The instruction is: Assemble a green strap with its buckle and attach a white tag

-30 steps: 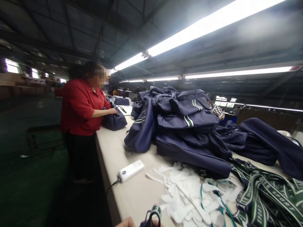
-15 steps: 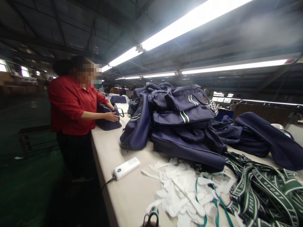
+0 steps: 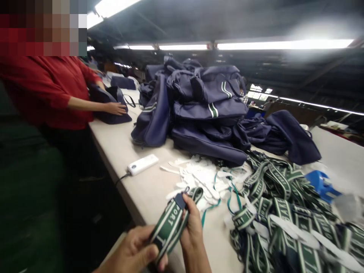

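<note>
A green and white woven strap with white lettering and a dark clip at its upper end is held in both my hands at the table's near edge. My left hand grips its lower end. My right hand pinches it near the clip. A tangled heap of the same green straps lies to the right on the beige table. Small white pieces are scattered just beyond my hands.
Navy bags are stacked high in the table's middle. A white power bank with a cable lies near the left edge. A person in a red shirt handles a navy bag at the far left. A blue object sits right.
The view has tilted down and to the right. My hands, barely visible at the bottom edge before, are now in view holding the strap. The person in red has kept working on the bag.
</note>
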`<state>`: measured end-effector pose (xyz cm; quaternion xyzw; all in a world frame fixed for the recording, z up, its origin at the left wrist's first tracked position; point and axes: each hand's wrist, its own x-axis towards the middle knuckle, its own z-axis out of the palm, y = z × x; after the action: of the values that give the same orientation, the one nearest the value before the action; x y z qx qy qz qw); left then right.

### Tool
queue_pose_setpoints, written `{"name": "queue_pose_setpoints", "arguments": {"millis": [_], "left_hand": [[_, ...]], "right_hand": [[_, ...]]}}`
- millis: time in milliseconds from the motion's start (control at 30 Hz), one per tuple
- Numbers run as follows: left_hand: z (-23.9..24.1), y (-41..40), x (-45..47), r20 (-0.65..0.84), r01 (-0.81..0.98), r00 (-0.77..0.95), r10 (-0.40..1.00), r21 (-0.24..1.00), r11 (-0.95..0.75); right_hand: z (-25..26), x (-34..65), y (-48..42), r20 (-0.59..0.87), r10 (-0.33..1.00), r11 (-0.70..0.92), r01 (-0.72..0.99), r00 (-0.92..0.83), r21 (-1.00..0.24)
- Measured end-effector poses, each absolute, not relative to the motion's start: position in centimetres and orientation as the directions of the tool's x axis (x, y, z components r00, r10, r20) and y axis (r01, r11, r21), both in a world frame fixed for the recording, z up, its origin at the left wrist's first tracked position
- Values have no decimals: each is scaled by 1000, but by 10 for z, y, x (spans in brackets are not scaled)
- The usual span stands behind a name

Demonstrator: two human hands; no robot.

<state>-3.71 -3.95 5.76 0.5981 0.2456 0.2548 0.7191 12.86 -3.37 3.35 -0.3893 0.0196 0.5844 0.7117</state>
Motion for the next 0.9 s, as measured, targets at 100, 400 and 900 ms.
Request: {"name": "queue_pose_setpoints", "arguments": {"millis": [100,400,900], "left_hand": [[76,-25,-40,39,-207,591,806,973,105],[118,37,-61,-201,-147,510,836,938,315],[130,46,-68,-257,-31,566,783,943,332]], "right_hand": [[53,119,-27,-508,826,20,-914,244,-406],[23,90,-50,-452,892,-113,-960,17,-257],[78,105,-36,408,912,396,173,36,-902]]}}
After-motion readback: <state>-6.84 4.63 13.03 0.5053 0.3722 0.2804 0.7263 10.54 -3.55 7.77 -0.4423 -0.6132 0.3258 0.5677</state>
